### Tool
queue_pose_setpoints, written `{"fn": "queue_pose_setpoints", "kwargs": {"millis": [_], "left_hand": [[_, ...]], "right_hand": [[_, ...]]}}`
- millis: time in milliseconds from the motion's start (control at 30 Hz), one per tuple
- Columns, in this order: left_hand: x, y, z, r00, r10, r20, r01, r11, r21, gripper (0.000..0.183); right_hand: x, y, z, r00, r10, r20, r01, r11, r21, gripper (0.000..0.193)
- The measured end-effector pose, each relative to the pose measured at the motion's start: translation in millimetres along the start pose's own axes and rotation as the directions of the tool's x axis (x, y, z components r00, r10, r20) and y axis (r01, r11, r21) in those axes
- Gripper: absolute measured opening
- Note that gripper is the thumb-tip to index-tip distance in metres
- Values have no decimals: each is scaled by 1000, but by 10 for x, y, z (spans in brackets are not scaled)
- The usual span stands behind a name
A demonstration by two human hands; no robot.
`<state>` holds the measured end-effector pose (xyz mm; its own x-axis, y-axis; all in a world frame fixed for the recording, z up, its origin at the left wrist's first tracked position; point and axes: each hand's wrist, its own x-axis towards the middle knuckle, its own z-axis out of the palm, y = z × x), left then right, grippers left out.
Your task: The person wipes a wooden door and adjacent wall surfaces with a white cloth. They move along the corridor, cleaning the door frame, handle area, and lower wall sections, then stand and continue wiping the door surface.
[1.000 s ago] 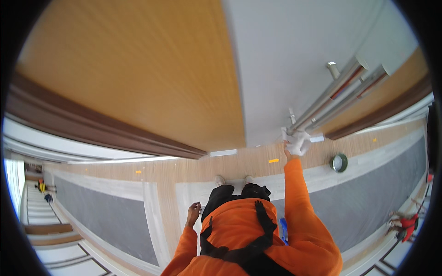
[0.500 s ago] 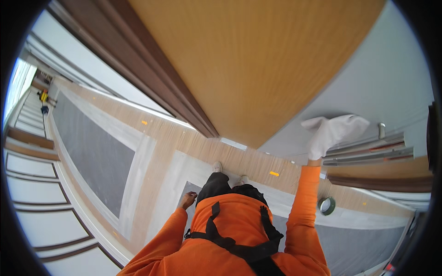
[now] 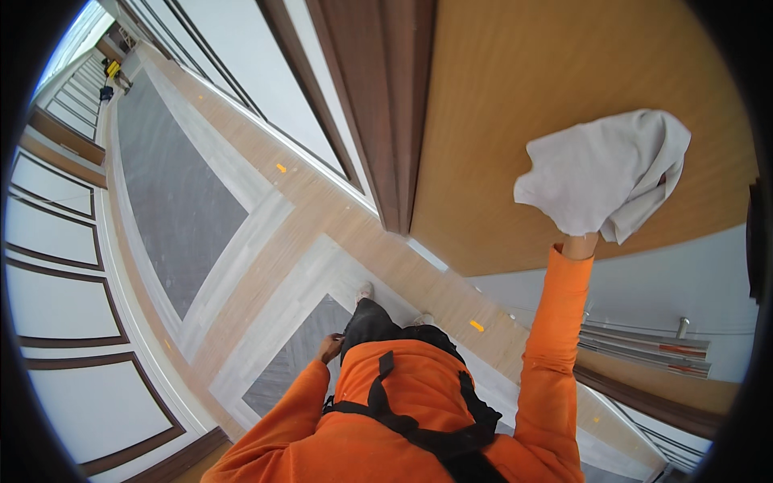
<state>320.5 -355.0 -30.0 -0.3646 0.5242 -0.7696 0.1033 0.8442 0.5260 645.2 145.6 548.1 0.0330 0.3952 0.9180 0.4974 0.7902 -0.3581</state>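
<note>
A crumpled white cloth is pressed against a tan wood-veneer wall panel at upper right. My right hand is raised on an orange-sleeved arm and grips the cloth; the cloth hides nearly all of the hand, only the wrist shows. My left hand hangs by my left hip, fingers loosely curled, with nothing seen in it. I wear an orange top with black straps.
A dark brown door frame stands left of the panel. A metal handrail runs along the white lower wall at right. The floor has tan, white and grey inlaid bands. White panelled wall lines the left side.
My right hand with the cloth has risen from the handrail up onto the wood panel. The view has swung, bringing the door frame and corridor into sight.
</note>
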Motion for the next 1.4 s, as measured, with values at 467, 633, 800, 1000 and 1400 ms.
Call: {"fn": "queue_pose_setpoints", "kwargs": {"millis": [467,633,800,1000,1400], "left_hand": [[910,498,-1531,999,-8,44,9,999,-42,45],[1389,675,-2183,999,15,44,-19,996,90,43],[1964,1049,-2484,997,82,-11,-80,991,109,42],[2694,1253,-1968,950,312,15,-300,899,319,41],[3973,943,103,776,629,40,-544,637,546,52]], "right_hand": [[341,-688,2640,989,-68,-129,73,997,36,53],[-58,-554,2756,991,-1,-137,1,1000,6,51],[-656,-339,2834,991,64,-115,-66,998,-16,50],[-1609,45,2999,986,124,-110,-124,992,9,49],[-5030,1349,3580,960,280,-11,-280,960,19,50]]}}
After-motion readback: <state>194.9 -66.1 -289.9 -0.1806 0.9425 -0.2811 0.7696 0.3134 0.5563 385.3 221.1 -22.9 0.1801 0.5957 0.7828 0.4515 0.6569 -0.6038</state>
